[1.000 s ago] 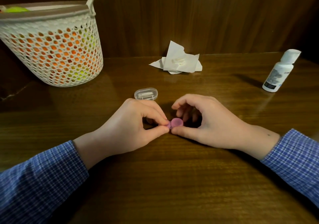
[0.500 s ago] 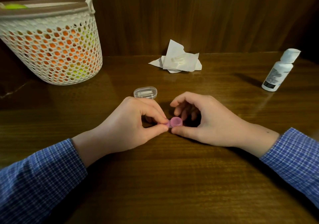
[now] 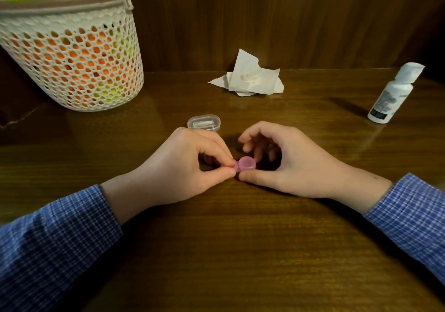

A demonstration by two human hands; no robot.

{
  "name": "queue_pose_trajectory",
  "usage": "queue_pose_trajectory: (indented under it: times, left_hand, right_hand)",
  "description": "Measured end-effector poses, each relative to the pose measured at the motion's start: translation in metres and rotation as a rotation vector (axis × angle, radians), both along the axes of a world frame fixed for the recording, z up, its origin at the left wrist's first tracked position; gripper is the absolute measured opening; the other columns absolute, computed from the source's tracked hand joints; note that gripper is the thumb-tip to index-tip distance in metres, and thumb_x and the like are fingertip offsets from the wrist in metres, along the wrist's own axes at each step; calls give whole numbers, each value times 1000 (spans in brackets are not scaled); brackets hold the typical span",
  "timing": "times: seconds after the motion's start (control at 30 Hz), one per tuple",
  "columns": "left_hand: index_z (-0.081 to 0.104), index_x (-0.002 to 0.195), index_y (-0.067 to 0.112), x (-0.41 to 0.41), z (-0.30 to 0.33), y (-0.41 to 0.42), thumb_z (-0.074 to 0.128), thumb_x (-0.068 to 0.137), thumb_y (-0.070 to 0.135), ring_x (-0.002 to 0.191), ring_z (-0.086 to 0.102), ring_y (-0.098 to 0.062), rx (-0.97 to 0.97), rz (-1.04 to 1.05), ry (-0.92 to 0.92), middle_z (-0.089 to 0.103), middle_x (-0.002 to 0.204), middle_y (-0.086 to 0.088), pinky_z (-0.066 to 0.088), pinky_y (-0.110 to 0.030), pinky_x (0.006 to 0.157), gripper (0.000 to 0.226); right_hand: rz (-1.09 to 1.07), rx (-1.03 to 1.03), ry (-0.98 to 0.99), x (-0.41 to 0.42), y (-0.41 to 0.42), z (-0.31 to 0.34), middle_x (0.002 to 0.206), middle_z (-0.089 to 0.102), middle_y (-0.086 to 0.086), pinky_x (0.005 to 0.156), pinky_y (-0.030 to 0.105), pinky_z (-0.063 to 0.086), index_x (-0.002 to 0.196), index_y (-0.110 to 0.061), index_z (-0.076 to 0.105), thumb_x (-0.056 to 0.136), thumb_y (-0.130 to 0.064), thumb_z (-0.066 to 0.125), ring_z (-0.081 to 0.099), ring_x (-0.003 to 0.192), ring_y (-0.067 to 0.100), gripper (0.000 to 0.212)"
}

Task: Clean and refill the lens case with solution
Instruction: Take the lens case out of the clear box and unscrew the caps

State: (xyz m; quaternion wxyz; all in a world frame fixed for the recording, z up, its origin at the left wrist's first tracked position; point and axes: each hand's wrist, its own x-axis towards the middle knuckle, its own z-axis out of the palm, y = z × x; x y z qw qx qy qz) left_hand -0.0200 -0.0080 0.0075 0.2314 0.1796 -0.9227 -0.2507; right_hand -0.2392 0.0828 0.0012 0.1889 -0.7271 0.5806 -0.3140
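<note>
Two hands meet at the middle of the wooden table [image 3: 240, 251], both in blue checked sleeves. The left hand [image 3: 178, 169] pinches one end of a small pink lens case [image 3: 244, 163] between thumb and forefinger, tight and narrow. The right hand [image 3: 289, 165] has its thumb against the near edge of the case's round cup and its other fingers curled loosely above and behind it; from here I cannot tell whether those fingers touch the case. The cup facing up looks closed over in pink, and whether anything lies inside cannot be seen.

One clear plastic box [image 3: 204, 122] sits just beyond the left hand, lid shut, with a pale white piece inside it. One white mesh basket [image 3: 72, 54] stands at the far left, and through its holes show orange and yellow-green contents; something yellow-green also peeks over the rim. One white solution bottle [image 3: 392, 95] stands at the far right, well apart from the hands, cap on, a dark band on its label. One crumpled white tissue [image 3: 250, 78] lies at the far edge, near the wooden wall panel.
</note>
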Motion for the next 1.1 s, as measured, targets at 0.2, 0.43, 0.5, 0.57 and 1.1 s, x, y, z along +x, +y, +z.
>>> queue_pose_trajectory:
  times: [0.2,0.43,0.5,0.57,1.1]
  left_hand:
    - [82,101,22,1,1,-1,79,86,24,99,71,-3,12,-7,-11,75,100,13,59,-24,85,16]
    - [82,102,23,1,-1,-3,78,86,26,98,71,-2,11,-1,-10,75,100,14,60,-26,84,16]
    - [82,101,23,1,-1,-3,78,86,27,98,71,-2,6,-5,-10,75,100,14,60,-26,83,16]
    - [82,101,23,1,-2,-3,78,86,26,98,71,-2,3,-7,-9,75,100,15,60,-26,83,16]
    - [81,101,23,1,-2,-4,78,86,26,98,70,-3,-8,-8,-14,75,100,15,59,-26,84,15]
  right_hand:
    - [38,11,-82,-2,-1,1,98,73,-13,74,26,58,117,-27,65,85,-27,82,68,89,9,36]
    - [39,8,-37,-1,1,0,107,67,-16,72,21,57,118,-29,65,82,-33,82,66,94,6,41]
    - [7,-3,-38,0,-1,-1,101,68,-16,70,17,54,118,-30,64,80,-38,83,65,91,4,43]
    - [8,4,-57,0,-1,0,96,70,-15,71,19,55,118,-29,64,83,-35,83,66,90,5,41]
    - [49,18,-66,-1,-1,1,100,72,-14,77,27,59,118,-26,65,87,-23,81,68,93,9,36]
